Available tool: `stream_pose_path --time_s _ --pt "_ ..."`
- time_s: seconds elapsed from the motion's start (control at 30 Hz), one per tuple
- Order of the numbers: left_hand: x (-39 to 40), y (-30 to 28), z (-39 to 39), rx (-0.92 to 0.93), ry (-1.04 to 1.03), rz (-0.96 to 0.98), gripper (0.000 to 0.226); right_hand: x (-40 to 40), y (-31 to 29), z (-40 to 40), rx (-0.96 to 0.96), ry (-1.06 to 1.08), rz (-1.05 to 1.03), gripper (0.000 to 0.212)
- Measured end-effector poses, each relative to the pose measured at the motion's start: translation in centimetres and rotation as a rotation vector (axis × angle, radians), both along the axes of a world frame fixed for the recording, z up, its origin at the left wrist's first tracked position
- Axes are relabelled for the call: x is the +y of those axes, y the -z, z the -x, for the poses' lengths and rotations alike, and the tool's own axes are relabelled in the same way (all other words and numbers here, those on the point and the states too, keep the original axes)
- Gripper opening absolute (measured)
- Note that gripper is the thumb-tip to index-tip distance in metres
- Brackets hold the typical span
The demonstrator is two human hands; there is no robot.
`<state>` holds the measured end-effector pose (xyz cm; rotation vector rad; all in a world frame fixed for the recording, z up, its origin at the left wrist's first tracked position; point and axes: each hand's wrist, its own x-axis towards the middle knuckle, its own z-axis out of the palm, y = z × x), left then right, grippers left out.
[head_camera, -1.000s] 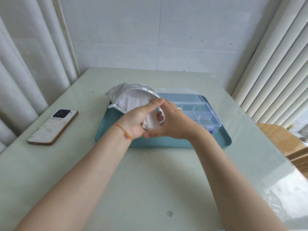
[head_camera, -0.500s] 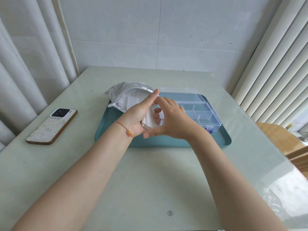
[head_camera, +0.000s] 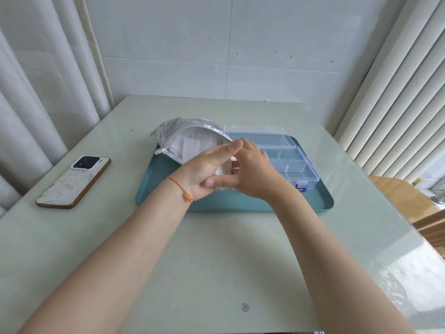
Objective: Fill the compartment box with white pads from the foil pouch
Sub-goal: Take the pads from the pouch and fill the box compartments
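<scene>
A silver foil pouch (head_camera: 173, 133) lies open at the back left of a teal tray (head_camera: 163, 201), with white pads (head_camera: 190, 144) showing in its mouth. A clear compartment box (head_camera: 296, 165) with its lid open stands at the tray's right. Over the tray's middle, my left hand (head_camera: 204, 169) and my right hand (head_camera: 252, 174) meet around a small stack of white pads (head_camera: 222, 169). Both hands hold the stack between fingers and thumbs. Most of the stack is hidden by the hands.
A phone (head_camera: 74, 182) lies face down on the pale green table (head_camera: 216, 261) to the left of the tray. Curtains hang at the left, vertical blinds at the right, and a wooden seat (head_camera: 404, 196) stands beyond the table's right edge.
Both hands stay together on the pad stack over the tray. Their fingers have shifted slightly around it, and the left fingers reach a little further over the right hand.
</scene>
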<state>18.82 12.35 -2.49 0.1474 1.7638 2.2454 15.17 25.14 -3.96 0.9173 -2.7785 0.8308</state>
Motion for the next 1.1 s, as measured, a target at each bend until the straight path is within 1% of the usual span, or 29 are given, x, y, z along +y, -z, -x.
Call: stream_pose_path --time_s 0.07,0.13,0.2,0.3,0.4,0.5,0.57,0.63,0.73,0.87,0.97,1.03,1.1 --pt "0.2 0.0 0.0 0.007 0.022 -0.012 0.028 0.0 0.0 0.1 -0.004 -0.003 0.011 0.084" --pt "0.2 0.0 0.1 -0.001 -0.016 -0.026 0.028 0.2 0.0 0.1 -0.026 -0.034 -0.016 0.09" --pt "-0.1 0.2 0.3 -0.038 -0.055 -0.033 0.03 0.2 -0.1 -0.1 -0.025 -0.051 -0.042 0.086" --pt "-0.5 0.2 0.5 -0.06 -0.063 -0.015 0.033 0.1 -0.1 -0.2 0.017 -0.022 -0.013 0.076" --pt "-0.3 0.3 0.4 -0.077 -0.053 -0.003 0.03 0.1 -0.2 -0.2 -0.008 -0.027 -0.009 0.08" --pt "-0.4 0.6 0.7 -0.082 -0.074 -0.058 0.031 0.2 -0.1 -0.3 -0.015 -0.071 -0.066 0.088" --pt "-0.5 0.6 0.8 -0.09 -0.077 -0.072 0.039 0.1 0.0 -0.4 0.009 -0.091 -0.061 0.086" --pt "-0.6 0.5 0.7 -0.112 -0.093 -0.08 0.041 0.0 0.0 -0.4 0.036 -0.096 -0.048 0.083" --pt "-0.5 0.6 0.7 -0.121 -0.092 -0.052 0.043 0.0 0.1 -0.4 0.029 -0.083 -0.058 0.082" --pt "-0.6 0.6 0.6 -0.113 -0.096 0.009 0.041 0.0 0.2 -0.4 0.017 -0.077 -0.024 0.072" --pt "-0.6 0.8 0.7 -0.115 -0.079 0.009 0.039 0.1 0.1 -0.3 -0.018 -0.079 -0.006 0.08" --pt "-0.6 1.0 0.7 -0.119 -0.079 -0.021 0.046 0.1 -0.1 -0.5 -0.03 -0.084 -0.028 0.08" --pt "-0.5 1.0 0.8 -0.116 -0.086 -0.032 0.053 0.1 -0.3 -0.6 -0.014 -0.087 -0.05 0.074"
